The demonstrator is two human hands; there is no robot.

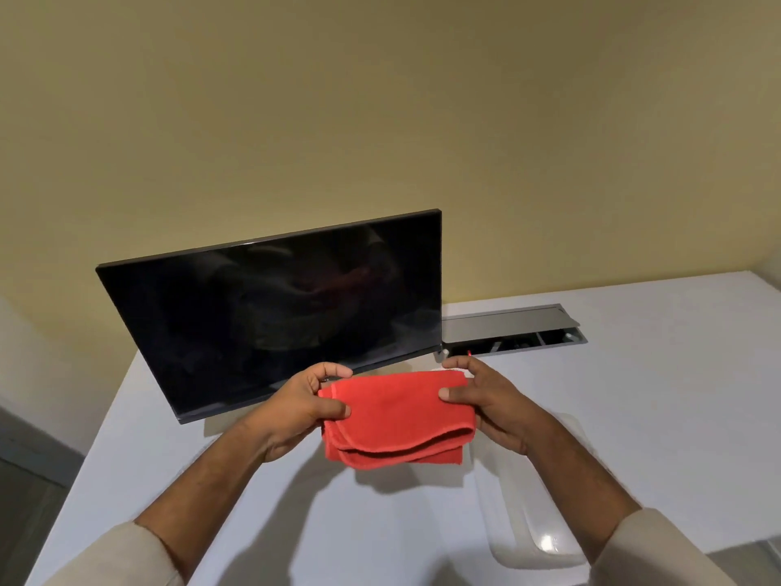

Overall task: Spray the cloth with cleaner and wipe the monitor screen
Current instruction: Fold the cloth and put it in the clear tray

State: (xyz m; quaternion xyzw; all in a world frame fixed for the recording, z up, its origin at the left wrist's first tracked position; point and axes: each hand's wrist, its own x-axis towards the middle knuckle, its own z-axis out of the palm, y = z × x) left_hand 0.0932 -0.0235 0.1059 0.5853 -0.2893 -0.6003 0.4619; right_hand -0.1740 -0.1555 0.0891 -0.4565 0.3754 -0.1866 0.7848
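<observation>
A folded red cloth hangs in the air above the white table, just in front of the monitor's lower right corner. My left hand pinches its left edge and my right hand pinches its right edge, thumbs on top. The monitor stands tilted back on the table, its dark screen off and showing faint reflections. No spray bottle is in view.
The white table runs to a yellow wall behind. An open grey cable hatch lies in the tabletop right of the monitor. A clear plastic tray sits under my right forearm near the table's front edge.
</observation>
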